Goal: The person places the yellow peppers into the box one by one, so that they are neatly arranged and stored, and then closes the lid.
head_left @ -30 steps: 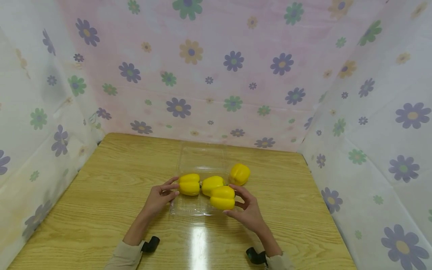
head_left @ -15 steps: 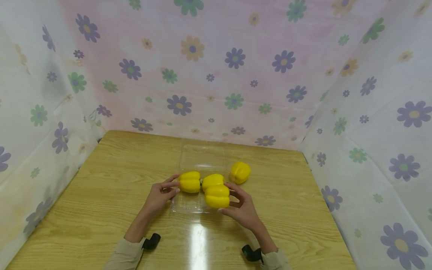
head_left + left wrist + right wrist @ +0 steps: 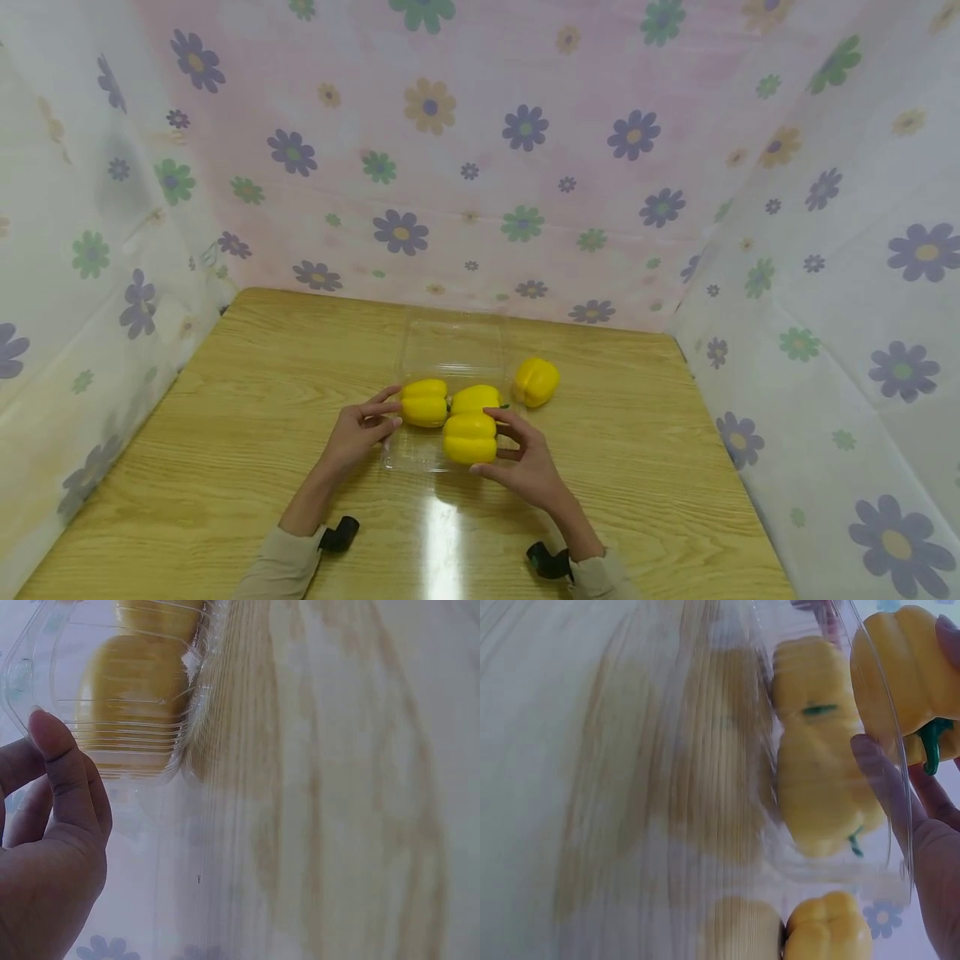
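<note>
My right hand (image 3: 531, 468) holds a yellow bell pepper (image 3: 470, 438) by its stem end, above the front of a clear plastic clamshell box (image 3: 420, 457). In the right wrist view, the green stem (image 3: 931, 746) of this pepper shows between thumb and fingers. Two more yellow peppers lie in the box: a left pepper (image 3: 424, 403) and a right pepper (image 3: 477, 397), partly covered by the held one. At the box's left side, my left hand (image 3: 356, 438) pinches the rim, its thumb (image 3: 52, 735) against the clear plastic.
The box's clear lid (image 3: 453, 340) lies folded back behind it. Another yellow pepper (image 3: 537, 382) sits on the wooden table (image 3: 637, 433) to the right of the box. Flower-patterned cloth (image 3: 480, 192) surrounds the table at the back and sides.
The right hand has carried its pepper to the left, from the box's right front toward the middle. My left hand has stayed at the left rim.
</note>
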The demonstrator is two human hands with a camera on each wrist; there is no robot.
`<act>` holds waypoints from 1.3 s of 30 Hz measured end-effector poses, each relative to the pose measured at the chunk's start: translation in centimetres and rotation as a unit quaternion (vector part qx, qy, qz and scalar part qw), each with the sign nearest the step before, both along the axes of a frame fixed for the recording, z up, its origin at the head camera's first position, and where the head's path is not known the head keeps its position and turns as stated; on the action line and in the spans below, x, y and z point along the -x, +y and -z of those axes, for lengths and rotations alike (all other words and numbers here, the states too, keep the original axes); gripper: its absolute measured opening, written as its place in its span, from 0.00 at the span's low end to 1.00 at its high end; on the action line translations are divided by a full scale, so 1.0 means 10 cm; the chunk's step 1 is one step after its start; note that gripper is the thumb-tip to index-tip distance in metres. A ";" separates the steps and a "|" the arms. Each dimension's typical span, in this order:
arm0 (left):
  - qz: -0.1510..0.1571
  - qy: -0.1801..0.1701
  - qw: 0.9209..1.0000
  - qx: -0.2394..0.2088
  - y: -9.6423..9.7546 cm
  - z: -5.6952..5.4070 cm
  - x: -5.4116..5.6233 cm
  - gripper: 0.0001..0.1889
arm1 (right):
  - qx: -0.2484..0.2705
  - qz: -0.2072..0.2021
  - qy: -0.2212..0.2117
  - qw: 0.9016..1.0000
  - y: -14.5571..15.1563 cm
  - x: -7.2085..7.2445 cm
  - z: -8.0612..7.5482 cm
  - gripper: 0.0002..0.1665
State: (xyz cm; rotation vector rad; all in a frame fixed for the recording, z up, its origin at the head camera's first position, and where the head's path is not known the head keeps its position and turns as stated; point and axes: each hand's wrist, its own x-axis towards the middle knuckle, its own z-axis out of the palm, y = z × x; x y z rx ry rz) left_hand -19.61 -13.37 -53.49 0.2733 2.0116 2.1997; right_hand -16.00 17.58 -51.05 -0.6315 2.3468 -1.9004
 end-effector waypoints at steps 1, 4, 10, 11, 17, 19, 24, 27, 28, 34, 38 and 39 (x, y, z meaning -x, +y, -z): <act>0.001 0.001 1.000 0.001 0.00 0.00 0.00 0.18 | -0.001 0.000 -0.003 1.000 -0.02 0.00 0.00 0.44; 0.000 0.002 1.000 0.002 0.00 0.01 0.00 0.18 | -0.005 -0.001 -0.018 1.000 -0.09 0.01 0.00 0.44; 0.006 0.006 1.000 -0.014 0.01 0.00 0.00 0.18 | -0.026 -0.008 -0.036 0.999 -0.23 -0.01 -0.15 0.44; 0.006 0.006 1.000 -0.014 0.01 -0.01 0.00 0.18 | -0.029 -0.010 -0.037 0.999 -0.25 -0.01 -0.19 0.44; -0.007 -0.001 1.000 0.007 0.01 -0.02 -0.01 0.17 | -0.019 -0.029 -0.047 0.998 -0.36 0.01 -0.28 0.44; -0.009 -0.001 1.000 0.008 0.01 -0.02 -0.01 0.17 | -0.012 -0.036 -0.053 0.998 -0.39 0.02 -0.27 0.44; -0.004 0.010 1.000 0.003 0.02 -0.01 -0.02 0.17 | -0.019 -0.047 -0.063 0.997 -0.47 0.01 -0.28 0.44; -0.004 0.012 1.000 0.007 0.03 -0.01 -0.02 0.17 | -0.036 -0.050 -0.052 0.997 -0.51 0.02 -0.26 0.44; -0.006 0.014 1.000 0.013 0.03 0.00 -0.02 0.17 | -0.043 -0.051 -0.048 0.997 -0.52 0.03 -0.22 0.44; -0.021 0.017 0.999 0.044 0.04 -0.01 -0.03 0.16 | -0.063 -0.042 -0.021 0.997 -0.56 0.11 -0.01 0.46; -0.028 0.006 0.998 0.048 0.03 -0.01 -0.02 0.15 | -0.079 -0.035 -0.003 0.996 -0.57 0.12 0.04 0.45; -0.029 0.005 0.998 0.049 0.03 -0.01 -0.02 0.15 | -0.086 -0.033 0.002 0.996 -0.57 0.12 0.05 0.45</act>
